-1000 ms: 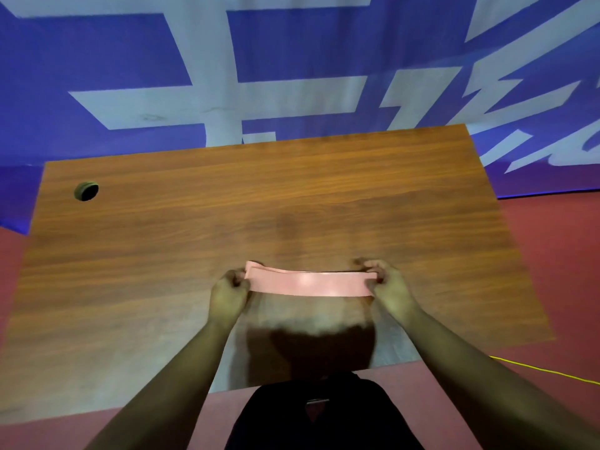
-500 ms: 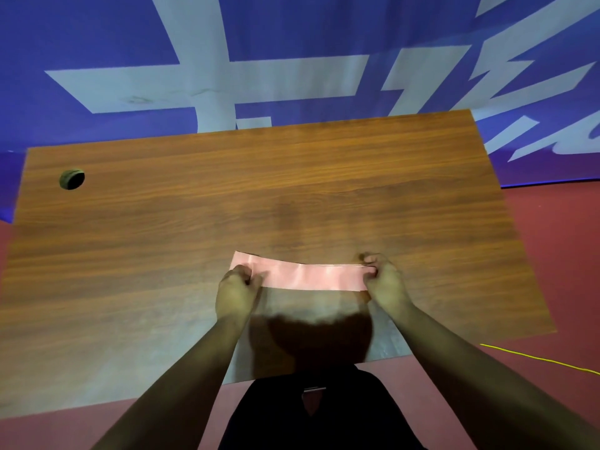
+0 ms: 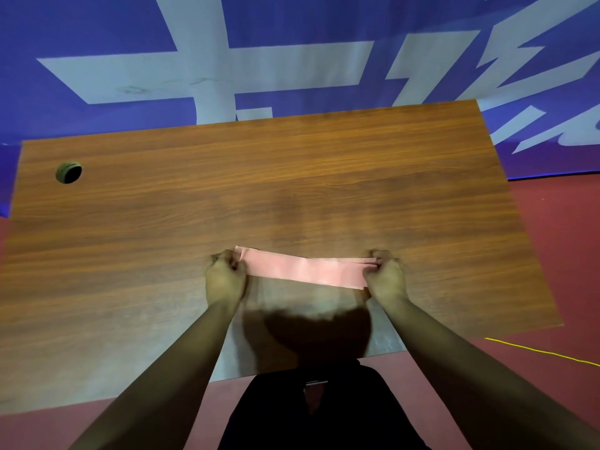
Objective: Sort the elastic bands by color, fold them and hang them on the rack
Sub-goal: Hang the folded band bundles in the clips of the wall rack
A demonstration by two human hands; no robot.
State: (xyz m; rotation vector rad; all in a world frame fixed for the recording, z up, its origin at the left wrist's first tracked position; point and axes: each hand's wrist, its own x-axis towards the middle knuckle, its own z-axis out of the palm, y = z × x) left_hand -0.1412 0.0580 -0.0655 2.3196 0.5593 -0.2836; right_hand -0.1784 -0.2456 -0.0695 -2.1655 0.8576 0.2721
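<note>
A pink elastic band (image 3: 305, 269) lies flat and folded in layers on the wooden table (image 3: 227, 190), near its front edge. My left hand (image 3: 225, 276) pinches the band's left end. My right hand (image 3: 386, 274) pinches its right end, where the layers show slightly apart. The band is stretched straight between both hands, tilted a little down to the right. No rack and no other bands are in view.
A round cable hole (image 3: 68, 172) sits in the table's far left corner. Behind the table hangs a blue and white banner (image 3: 292, 60). Red floor (image 3: 568, 254) lies to the right, with a thin yellow cord (image 3: 539, 350) on it.
The band has been laid down flatter on the table and my hands have shifted slightly; the left end was tucked in and the band is held taut between both hands.
</note>
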